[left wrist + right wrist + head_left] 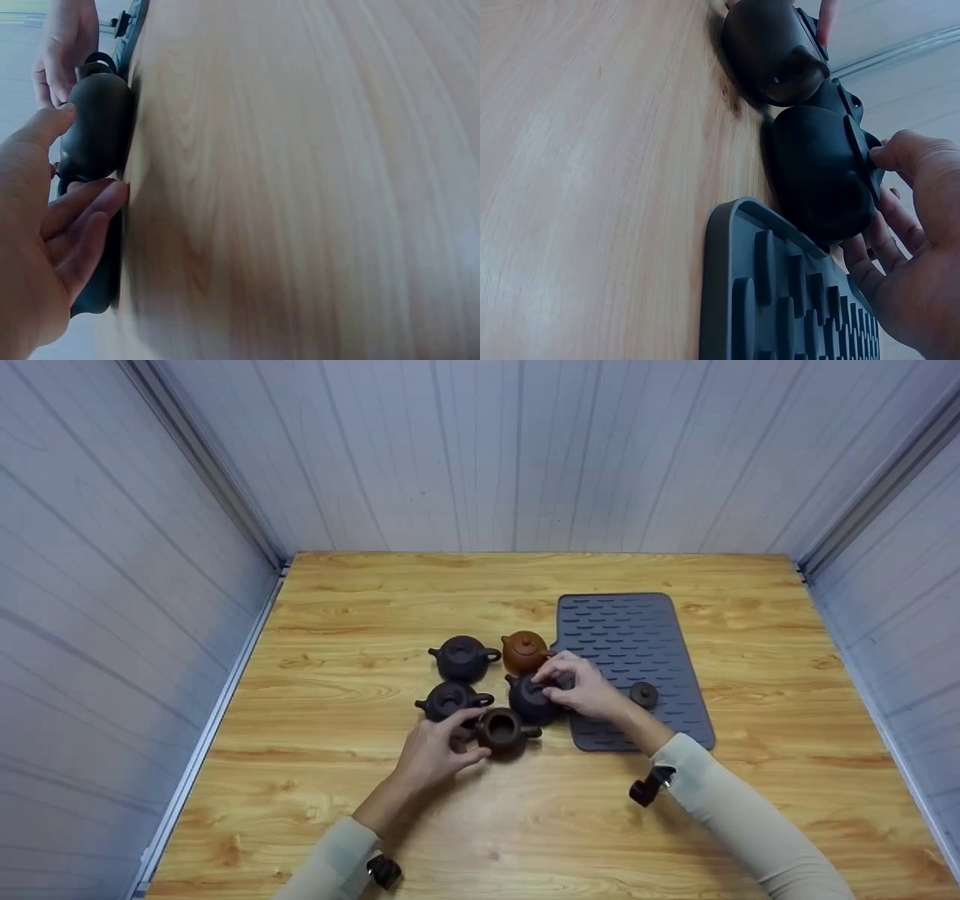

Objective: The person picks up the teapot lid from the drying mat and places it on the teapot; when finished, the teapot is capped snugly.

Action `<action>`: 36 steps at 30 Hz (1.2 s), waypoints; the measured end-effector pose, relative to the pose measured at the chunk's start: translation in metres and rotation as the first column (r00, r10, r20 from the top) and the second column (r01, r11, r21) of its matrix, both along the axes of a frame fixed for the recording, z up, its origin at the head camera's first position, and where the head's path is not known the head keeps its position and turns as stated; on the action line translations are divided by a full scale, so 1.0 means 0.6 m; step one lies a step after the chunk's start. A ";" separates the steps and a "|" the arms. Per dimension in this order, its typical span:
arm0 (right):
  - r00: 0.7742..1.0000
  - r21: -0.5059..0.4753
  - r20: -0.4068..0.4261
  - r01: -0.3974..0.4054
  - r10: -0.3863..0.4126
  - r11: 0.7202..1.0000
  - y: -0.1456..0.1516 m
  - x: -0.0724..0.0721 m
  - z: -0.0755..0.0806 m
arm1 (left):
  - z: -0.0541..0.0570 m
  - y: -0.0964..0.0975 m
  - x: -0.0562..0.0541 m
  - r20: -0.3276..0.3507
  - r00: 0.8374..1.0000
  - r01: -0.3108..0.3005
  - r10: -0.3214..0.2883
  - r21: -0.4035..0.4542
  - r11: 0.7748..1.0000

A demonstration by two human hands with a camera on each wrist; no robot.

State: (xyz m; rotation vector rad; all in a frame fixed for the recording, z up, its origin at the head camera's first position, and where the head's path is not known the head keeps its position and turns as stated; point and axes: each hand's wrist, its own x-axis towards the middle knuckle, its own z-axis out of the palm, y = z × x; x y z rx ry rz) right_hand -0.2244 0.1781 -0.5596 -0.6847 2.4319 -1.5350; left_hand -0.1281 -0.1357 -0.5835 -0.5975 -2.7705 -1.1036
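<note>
A lidless brown teapot [502,735] stands on the wooden table with its round opening facing up. My left hand [435,750] holds it at the spout side, thumb and fingers spread to either side of the spout. Just behind it is a black teapot [814,161], overlapping the grey mat's edge in the head view. My right hand [589,688] pinches this pot's lid [864,161] between thumb and fingers, over the pot's mouth. A small brown lid [643,695] lies on the mat beyond my right wrist.
Two more black teapots, a rear one [461,658] and a nearer one [450,699], stand on the left. An orange-brown teapot [525,651] with its lid on stands behind the right hand's pot. The ribbed grey mat [622,622] lies to the right. Pale panels [480,457] enclose the table.
</note>
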 end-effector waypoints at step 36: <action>0.998 0.041 -0.028 -0.052 0.053 0.998 0.051 0.011 0.025 | -0.014 0.000 -0.006 -0.048 0.999 0.009 -0.009 0.012 1.000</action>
